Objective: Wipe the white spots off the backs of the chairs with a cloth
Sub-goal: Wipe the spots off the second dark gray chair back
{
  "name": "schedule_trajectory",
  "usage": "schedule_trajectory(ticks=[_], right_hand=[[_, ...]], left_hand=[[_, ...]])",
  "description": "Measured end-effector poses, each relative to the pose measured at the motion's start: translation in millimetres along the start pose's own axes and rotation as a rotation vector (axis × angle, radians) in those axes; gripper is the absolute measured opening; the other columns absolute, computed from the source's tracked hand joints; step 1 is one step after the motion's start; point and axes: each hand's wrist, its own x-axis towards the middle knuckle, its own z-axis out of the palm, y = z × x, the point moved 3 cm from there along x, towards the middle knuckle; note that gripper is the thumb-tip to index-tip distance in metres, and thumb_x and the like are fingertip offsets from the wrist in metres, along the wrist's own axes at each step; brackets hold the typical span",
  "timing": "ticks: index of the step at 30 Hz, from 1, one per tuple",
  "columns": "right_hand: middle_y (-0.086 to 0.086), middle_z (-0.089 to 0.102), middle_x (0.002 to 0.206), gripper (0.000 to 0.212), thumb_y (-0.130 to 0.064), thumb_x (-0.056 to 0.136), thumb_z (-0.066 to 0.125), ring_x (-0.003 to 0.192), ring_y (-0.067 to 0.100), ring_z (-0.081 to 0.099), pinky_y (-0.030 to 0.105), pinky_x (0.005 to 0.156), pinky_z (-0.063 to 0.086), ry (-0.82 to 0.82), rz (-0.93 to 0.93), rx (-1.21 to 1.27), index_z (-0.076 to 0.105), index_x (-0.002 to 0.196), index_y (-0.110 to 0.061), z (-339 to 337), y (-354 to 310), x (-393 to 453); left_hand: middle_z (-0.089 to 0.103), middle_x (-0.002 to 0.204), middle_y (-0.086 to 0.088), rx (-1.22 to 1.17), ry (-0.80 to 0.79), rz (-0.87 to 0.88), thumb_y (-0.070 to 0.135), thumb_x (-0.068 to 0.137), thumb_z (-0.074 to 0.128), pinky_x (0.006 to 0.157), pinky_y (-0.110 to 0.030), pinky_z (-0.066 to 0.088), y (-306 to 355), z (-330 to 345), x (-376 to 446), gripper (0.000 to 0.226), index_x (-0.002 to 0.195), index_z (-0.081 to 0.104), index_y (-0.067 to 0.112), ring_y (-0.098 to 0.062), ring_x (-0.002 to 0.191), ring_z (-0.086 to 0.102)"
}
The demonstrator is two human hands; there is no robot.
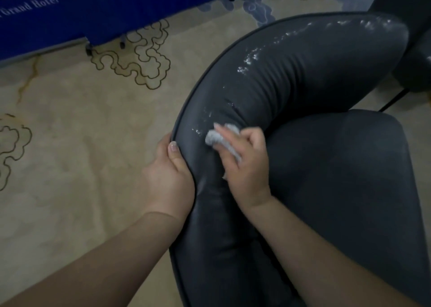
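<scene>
**Wiping spots off the chair back, cloth pressed down**

Bracing is done by the left hand (171,173), clamped over the outer piped edge of the chair back (310,73), thumb on top, fingers wrapped out of sight. That hold should be kept firm so the padding is not pushed away under the strokes. Just right of it, the cloth (218,138) is bunched in the right hand (245,164), fingers curled around it, and pressed flat on the leather. White spots (200,129) sit touching the cloth's far-left edge; short overlapping strokes away from the hands are judged best there. Further beyond the right hand, a long trail of spots runs up the curved roll, so the cloth is likely to need refolding to a clean face. Right of both hands, the seat cushion (338,178) looks clean.
</scene>
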Motion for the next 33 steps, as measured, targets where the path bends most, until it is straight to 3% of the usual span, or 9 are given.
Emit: schedule_trajectory(ticks=[2, 4, 8, 12, 15, 18, 21, 27, 33], right_hand=[[0.003, 0.038, 0.093, 0.033, -0.013, 0.087, 0.068, 0.079, 0.025, 0.054, 0.029, 0.077, 0.053, 0.045, 0.032, 0.006, 0.067, 0.119, -0.019, 6, 4, 40], [0.001, 0.038, 0.092, 0.030, -0.012, 0.086, 0.069, 0.084, 0.025, 0.054, 0.014, 0.077, 0.049, 0.081, 0.053, -0.008, 0.069, 0.116, -0.017, 8, 11, 63], [0.001, 0.039, 0.091, 0.035, -0.010, 0.086, 0.066, 0.080, -0.008, 0.050, -0.005, 0.067, 0.037, 0.090, 0.092, 0.096, 0.066, 0.120, -0.017, 4, 7, 31], [-0.012, 0.040, 0.094, 0.036, -0.029, 0.086, 0.062, 0.080, 0.004, 0.054, 0.019, 0.076, 0.053, 0.006, 0.116, 0.130, 0.064, 0.122, -0.034, -7, 2, -28], [-0.005, 0.038, 0.093, 0.034, -0.018, 0.086, 0.067, 0.081, 0.006, 0.049, 0.015, 0.083, 0.046, 0.044, 0.023, 0.045, 0.067, 0.119, -0.021, -2, 5, 4], [-0.010, 0.034, 0.091, 0.031, -0.013, 0.086, 0.068, 0.080, 0.012, 0.050, 0.021, 0.073, 0.053, 0.147, 0.085, 0.057, 0.068, 0.117, -0.018, 5, 14, 61], [-0.013, 0.035, 0.091, 0.030, -0.012, 0.086, 0.068, 0.079, 0.007, 0.050, 0.009, 0.068, 0.049, 0.196, 0.135, 0.114, 0.069, 0.116, -0.018, 8, 19, 74], [-0.012, 0.041, 0.095, 0.034, -0.028, 0.086, 0.064, 0.078, 0.009, 0.056, 0.024, 0.065, 0.057, 0.045, 0.161, 0.180, 0.065, 0.120, -0.031, -5, 6, -27], [0.001, 0.039, 0.094, 0.031, -0.018, 0.086, 0.069, 0.081, 0.025, 0.055, 0.039, 0.075, 0.054, 0.150, 0.079, 0.016, 0.069, 0.117, -0.017, 10, 0, 58]], left_hand=[[0.047, 0.083, 0.009, -0.004, 0.005, 0.007, 0.029, 0.102, 0.029, 0.060, -0.016, 0.022, 0, 0, 0, 0.038, 0.131, 0.052, 0.023, -0.009, 0.069, 0.038], [0.045, 0.080, 0.014, -0.010, 0.007, 0.007, 0.029, 0.102, 0.029, 0.062, -0.013, 0.023, -1, 1, 1, 0.038, 0.131, 0.052, 0.023, -0.005, 0.066, 0.036], [0.043, 0.074, 0.022, -0.030, 0.015, 0.008, 0.028, 0.102, 0.030, 0.062, -0.011, 0.025, -5, 3, 1, 0.037, 0.130, 0.054, 0.022, 0.001, 0.060, 0.039], [0.046, 0.077, 0.014, -0.016, 0.012, -0.003, 0.029, 0.101, 0.029, 0.060, -0.016, 0.024, -3, 3, 1, 0.038, 0.130, 0.053, 0.024, -0.010, 0.071, 0.041], [0.046, 0.078, 0.014, 0.000, -0.001, 0.005, 0.029, 0.101, 0.028, 0.059, -0.017, 0.024, -2, 4, 1, 0.039, 0.131, 0.052, 0.021, -0.009, 0.069, 0.040], [0.047, 0.081, 0.014, -0.002, -0.007, 0.000, 0.031, 0.101, 0.028, 0.062, -0.016, 0.025, -3, 3, 1, 0.039, 0.132, 0.050, 0.023, -0.010, 0.075, 0.042], [0.047, 0.081, 0.018, 0.013, -0.016, -0.005, 0.034, 0.101, 0.027, 0.064, -0.016, 0.026, -2, 3, 0, 0.039, 0.132, 0.050, 0.027, -0.007, 0.076, 0.042], [0.044, 0.075, 0.019, 0.038, -0.031, -0.033, 0.037, 0.100, 0.025, 0.067, -0.023, 0.029, -5, 2, 0, 0.040, 0.131, 0.049, 0.031, -0.008, 0.068, 0.040], [0.048, 0.081, 0.012, 0.052, -0.027, -0.031, 0.037, 0.099, 0.025, 0.068, -0.024, 0.030, -1, 1, -1, 0.041, 0.133, 0.048, 0.030, -0.012, 0.072, 0.042]])
